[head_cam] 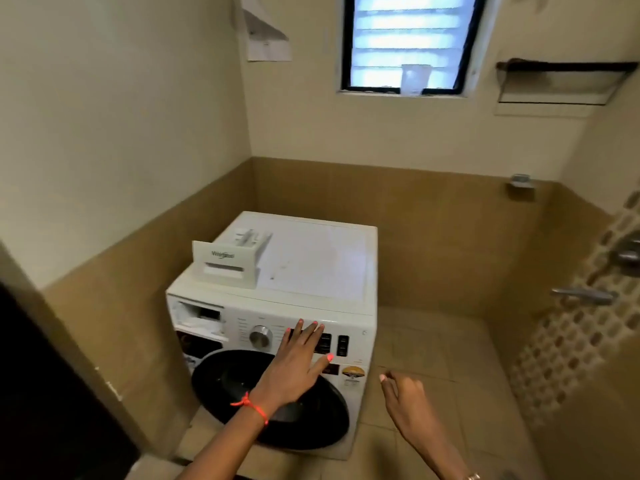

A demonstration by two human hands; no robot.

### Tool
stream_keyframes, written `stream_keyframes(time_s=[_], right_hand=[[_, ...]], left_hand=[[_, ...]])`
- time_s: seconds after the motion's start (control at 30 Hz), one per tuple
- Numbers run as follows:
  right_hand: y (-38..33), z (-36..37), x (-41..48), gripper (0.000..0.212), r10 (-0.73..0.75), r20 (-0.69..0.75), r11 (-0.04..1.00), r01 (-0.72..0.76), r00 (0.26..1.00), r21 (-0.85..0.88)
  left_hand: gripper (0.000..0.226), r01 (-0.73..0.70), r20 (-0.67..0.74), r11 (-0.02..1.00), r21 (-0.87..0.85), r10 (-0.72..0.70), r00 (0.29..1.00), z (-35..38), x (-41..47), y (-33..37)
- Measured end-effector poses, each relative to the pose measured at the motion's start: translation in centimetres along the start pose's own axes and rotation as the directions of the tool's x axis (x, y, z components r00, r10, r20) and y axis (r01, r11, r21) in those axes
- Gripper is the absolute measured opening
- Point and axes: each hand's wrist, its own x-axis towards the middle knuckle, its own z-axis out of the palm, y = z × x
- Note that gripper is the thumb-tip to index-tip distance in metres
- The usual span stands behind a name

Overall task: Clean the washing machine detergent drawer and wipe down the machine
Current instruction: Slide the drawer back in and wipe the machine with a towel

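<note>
A white front-loading washing machine [311, 268] stands in the corner of a tiled room. Its detergent drawer [230, 260] has been taken out and rests on the left of the machine's top. The empty drawer slot [199, 318] gapes at the front upper left. My left hand [299, 360] stretches flat, fingers apart, over the control panel beside the silver dial [260, 336], above the dark round door [242, 389]. My right hand [405, 398] hovers to the right of the machine with loosely curled fingers and holds nothing.
Tan tiled walls close in behind and to the left of the machine. A window [412, 43] with a plastic cup on its sill is above. Metal taps [585, 294] jut from the right wall. A dark door edge [52, 393] is at the near left.
</note>
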Motion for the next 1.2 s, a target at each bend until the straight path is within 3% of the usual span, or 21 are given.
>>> stream_keyframes(time_s=[0.17, 0.63, 0.83, 0.93, 1.03, 1.2], right_hand=[[-6.0, 4.3, 4.4, 0.025, -0.179, 0.072, 0.982, 0.183, 0.981, -0.051], [-16.2, 12.5, 18.9, 0.036, -0.388, 0.143, 0.916, 0.398, 0.911, -0.049], [-17.7, 15.5, 24.1, 0.034, -0.414, 0.145, 0.906, 0.422, 0.898, -0.029], [-17.5, 16.8, 26.0, 0.035, -0.400, 0.165, 0.912, 0.410, 0.902, -0.029], [-17.6, 17.7, 27.4, 0.036, -0.377, 0.182, 0.918, 0.392, 0.908, -0.054], [-17.5, 19.1, 28.8, 0.035, -0.336, 0.153, 0.936, 0.348, 0.929, -0.058]], left_hand=[[0.065, 0.172, -0.046, 0.982, -0.084, -0.176, 0.983, -2.0, -0.7, -7.4], [0.063, 0.444, 0.019, 0.808, -0.388, -0.474, 0.880, -4.9, 4.7, -19.8], [0.056, 0.526, 0.098, 0.530, -0.665, -0.637, 0.765, -6.7, 9.5, -23.7], [0.050, 0.488, 0.196, 0.231, -0.842, -0.711, 0.675, -7.7, 12.2, -25.5], [0.045, 0.405, 0.334, -0.069, -0.912, -0.700, 0.631, -8.8, 14.6, -26.8], [0.048, 0.422, 0.523, -0.312, -0.851, -0.573, 0.631, -9.8, 17.8, -28.7]])
